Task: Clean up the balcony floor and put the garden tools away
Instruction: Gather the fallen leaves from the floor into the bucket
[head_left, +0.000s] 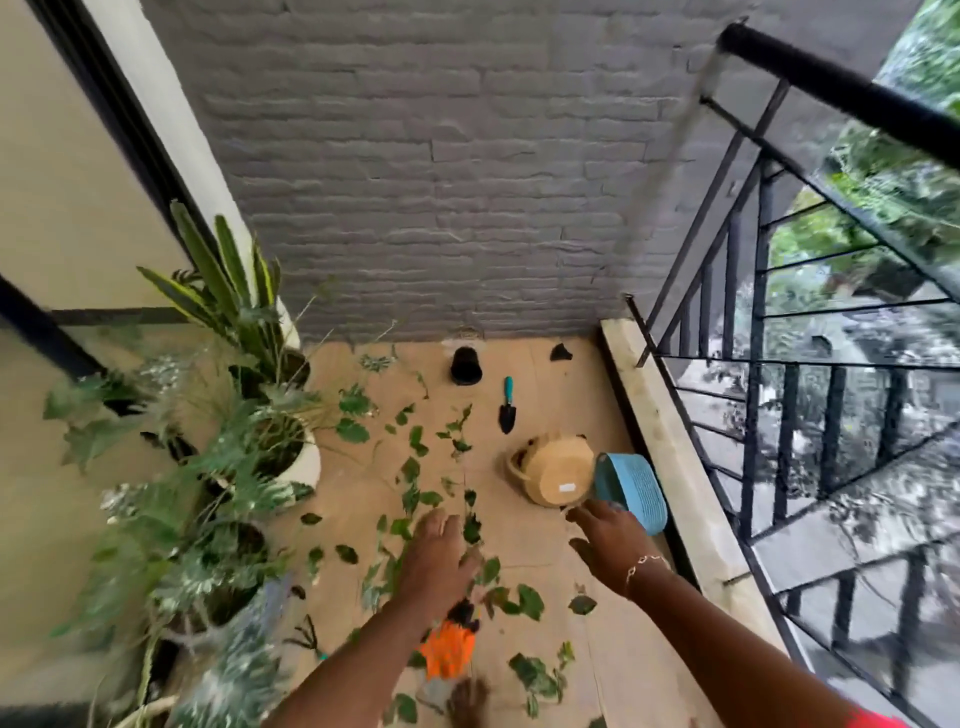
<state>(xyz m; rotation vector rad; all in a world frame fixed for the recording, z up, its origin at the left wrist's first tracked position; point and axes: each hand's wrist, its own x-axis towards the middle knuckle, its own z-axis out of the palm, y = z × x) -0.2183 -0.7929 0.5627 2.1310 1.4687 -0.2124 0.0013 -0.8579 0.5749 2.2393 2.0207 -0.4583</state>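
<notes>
Cut leaves (352, 431) and bits of vine lie strewn over the balcony floor (524, 571), thickest from the middle down towards the person. A teal-handled trowel (507, 408) lies flat further off near the brick wall, well apart from both hands, with a black pot (466, 366) tipped on its side just beyond it. The left hand (441, 556) reaches low over the leaves with fingers stretched out and nothing visibly held. The right hand (605, 540) is spread open, its fingertips just short of a blue basket (634, 493) that lies on its side touching a tipped woven basket (556, 473). An orange glove (449, 649) lies under the left forearm. The frame is smeared, which suggests haste: a quick grab could knock the blue basket towards the ledge (670, 441) and railing (758, 364), and a careless sweep could push leaves in among the potted plants (234, 467) on the left.
</notes>
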